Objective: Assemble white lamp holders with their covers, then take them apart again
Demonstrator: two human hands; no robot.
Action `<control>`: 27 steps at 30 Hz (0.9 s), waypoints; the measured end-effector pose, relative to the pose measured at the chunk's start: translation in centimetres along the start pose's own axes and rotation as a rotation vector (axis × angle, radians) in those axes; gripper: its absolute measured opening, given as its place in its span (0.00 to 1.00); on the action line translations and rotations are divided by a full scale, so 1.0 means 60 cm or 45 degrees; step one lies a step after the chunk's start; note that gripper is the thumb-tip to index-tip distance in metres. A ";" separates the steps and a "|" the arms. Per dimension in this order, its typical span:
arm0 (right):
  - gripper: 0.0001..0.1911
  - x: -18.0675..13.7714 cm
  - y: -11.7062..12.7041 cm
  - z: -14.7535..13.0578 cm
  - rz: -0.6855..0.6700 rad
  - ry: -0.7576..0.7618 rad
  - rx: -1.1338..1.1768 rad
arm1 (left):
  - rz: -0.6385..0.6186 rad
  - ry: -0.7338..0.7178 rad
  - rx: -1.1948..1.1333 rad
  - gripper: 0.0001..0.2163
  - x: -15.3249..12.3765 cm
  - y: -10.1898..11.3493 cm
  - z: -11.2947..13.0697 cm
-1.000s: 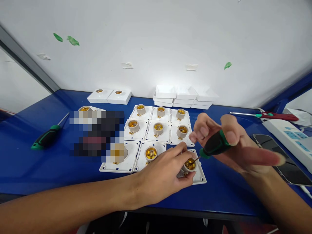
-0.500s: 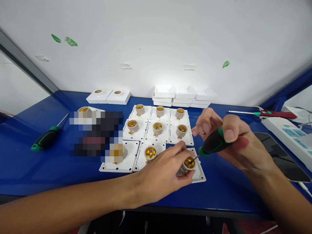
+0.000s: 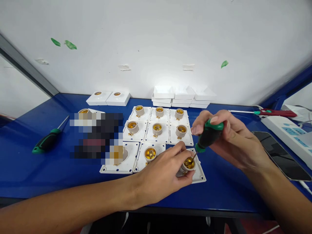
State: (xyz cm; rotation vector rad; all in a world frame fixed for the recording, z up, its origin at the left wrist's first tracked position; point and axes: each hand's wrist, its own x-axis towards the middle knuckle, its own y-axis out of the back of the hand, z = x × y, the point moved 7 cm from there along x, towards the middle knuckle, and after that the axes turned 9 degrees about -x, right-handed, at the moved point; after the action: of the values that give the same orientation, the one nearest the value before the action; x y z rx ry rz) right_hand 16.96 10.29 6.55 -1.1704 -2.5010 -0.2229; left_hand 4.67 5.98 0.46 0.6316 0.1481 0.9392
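Observation:
My left hand (image 3: 165,169) grips a round lamp socket (image 3: 188,163), brass inside, which sits on a square white plate (image 3: 200,175) near the front of the table. In my right hand (image 3: 226,133) is a green-and-black screwdriver (image 3: 209,134), tilted, its shaft reaching down into that socket. The fingers hide part of the socket's side, and its tip is hard to make out inside the brass. Behind and left of my hands, several more white plates with sockets (image 3: 157,128) lie in rows.
A second screwdriver (image 3: 47,140) lies left on the blue table (image 3: 80,182). White covers (image 3: 163,92) are stacked by the wall; two socketed covers (image 3: 118,98) stand left of them. At right are a phone (image 3: 280,156), a power strip (image 3: 290,130) and a red-handled tool (image 3: 276,112).
The screwdriver has come more upright, and my right hand has turned, with its fingers rearranged on the handle. My left hand has stayed on the socket.

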 end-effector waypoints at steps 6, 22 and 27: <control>0.12 -0.002 -0.003 -0.003 -0.024 0.021 -0.012 | 0.019 -0.013 -0.004 0.13 0.000 0.001 0.000; 0.12 -0.004 -0.001 -0.009 -0.060 -0.020 -0.115 | 0.013 -0.022 -0.020 0.14 0.000 0.000 0.001; 0.13 -0.002 0.003 -0.010 0.002 0.018 -0.036 | 0.006 -0.076 -0.016 0.12 -0.002 -0.001 0.004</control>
State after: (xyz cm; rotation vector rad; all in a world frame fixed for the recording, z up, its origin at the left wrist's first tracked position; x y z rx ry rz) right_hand 17.29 10.14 7.07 -1.1774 -2.4923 -0.2662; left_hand 4.73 5.72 0.62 0.6477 0.0880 0.9241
